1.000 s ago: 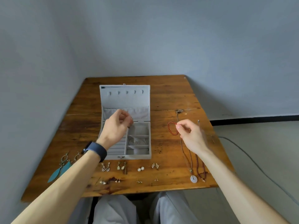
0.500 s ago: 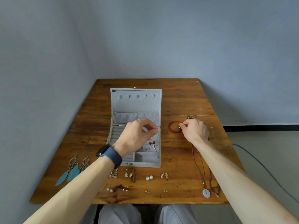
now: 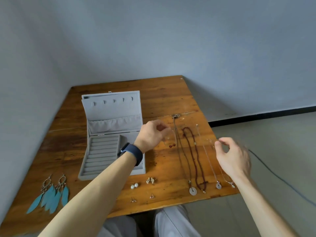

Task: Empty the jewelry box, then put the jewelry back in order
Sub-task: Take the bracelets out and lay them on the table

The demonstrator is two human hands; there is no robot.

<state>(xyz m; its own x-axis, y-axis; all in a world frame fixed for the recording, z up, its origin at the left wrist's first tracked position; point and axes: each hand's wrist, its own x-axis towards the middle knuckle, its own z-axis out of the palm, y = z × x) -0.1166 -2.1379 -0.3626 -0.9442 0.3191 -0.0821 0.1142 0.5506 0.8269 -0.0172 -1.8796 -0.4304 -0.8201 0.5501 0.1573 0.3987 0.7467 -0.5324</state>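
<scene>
The grey jewelry box [image 3: 102, 151] stands open on the wooden table [image 3: 162, 100], its lid upright and its ring rolls bare. My left hand [image 3: 151, 134] reaches across to the right of the box, fingers pinched. A pair of small red bead earrings [image 3: 172, 145] hangs just below its fingertips. My right hand [image 3: 232, 154] is blurred, thumb and forefinger pinched at the upper end of a thin silver necklace [image 3: 228, 181] near the table's right edge. My left forearm hides the box's right-hand compartments.
Laid out on the table are a cord necklace with a white disc [image 3: 192, 191], a dark red bead necklace [image 3: 196, 159], a silver chain with a ring pendant [image 3: 218, 186], teal feather earrings [image 3: 51, 194], pearl studs [image 3: 134, 186] and several small earrings [image 3: 150, 180]. A cable [image 3: 273, 173] runs over the floor.
My left hand left the box and moved right, with the red bead earrings beneath it. My right hand let go of the red bracelet and shifted right to the thin silver necklace.
</scene>
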